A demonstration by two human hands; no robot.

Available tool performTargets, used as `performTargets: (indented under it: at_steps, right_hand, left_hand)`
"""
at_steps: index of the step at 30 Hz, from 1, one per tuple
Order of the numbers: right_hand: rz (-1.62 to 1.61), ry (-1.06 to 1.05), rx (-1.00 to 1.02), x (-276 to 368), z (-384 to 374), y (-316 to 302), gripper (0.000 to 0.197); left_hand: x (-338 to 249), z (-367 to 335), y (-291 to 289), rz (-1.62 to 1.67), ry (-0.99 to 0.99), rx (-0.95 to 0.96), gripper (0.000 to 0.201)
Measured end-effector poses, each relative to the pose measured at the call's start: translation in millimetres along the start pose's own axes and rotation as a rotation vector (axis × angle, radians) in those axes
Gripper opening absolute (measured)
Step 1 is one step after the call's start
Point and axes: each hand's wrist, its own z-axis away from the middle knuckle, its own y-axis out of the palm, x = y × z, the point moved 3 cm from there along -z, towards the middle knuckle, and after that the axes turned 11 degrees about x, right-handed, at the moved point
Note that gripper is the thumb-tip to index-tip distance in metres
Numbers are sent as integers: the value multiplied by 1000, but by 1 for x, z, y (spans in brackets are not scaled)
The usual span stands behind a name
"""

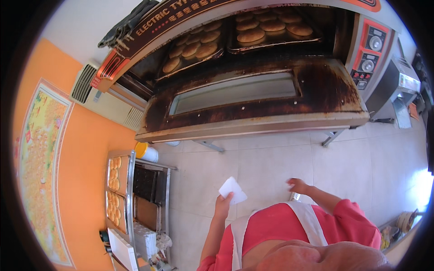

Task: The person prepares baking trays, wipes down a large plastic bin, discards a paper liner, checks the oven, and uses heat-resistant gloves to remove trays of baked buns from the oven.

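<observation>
My left hand is closed on the edge of a flat white plastic scraper, held out in front of my body. My right hand is in the air to the right, its fingers loosely bent and slightly apart, with nothing visible in them. A small pale object shows just below it, too small to name. Ahead of both hands stands a deck oven with its scorched, windowed door lowered. Inside are a left baking tray and a right baking tray, each bearing several browned round buns.
At the left, a metal rack holds trays of baked buns and dark trays. A white bucket with a yellow lid stands behind it. Oven controls are at the right, beside a stainless machine. Oven legs rest on the tiled floor.
</observation>
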Motion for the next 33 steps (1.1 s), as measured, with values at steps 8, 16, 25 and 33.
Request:
performTargets:
  at_steps: [8,16,25,33]
  right_hand:
    - [-181,-254,318,259,-64,87,26]
    - [-390,-449,555,380,-112,246,19]
    - [-353,-380,612,447,-190,331,20]
    - [-247,-416,738,493,-293,357,17]
  left_hand:
    - [5,46,-75,-307,95,169,28]
    - [15,134,-221,-37,165,-44,25]
    - [9,125,-327,19,260,-437,33]
    - [-47,47,-450,96,448,-728,35]
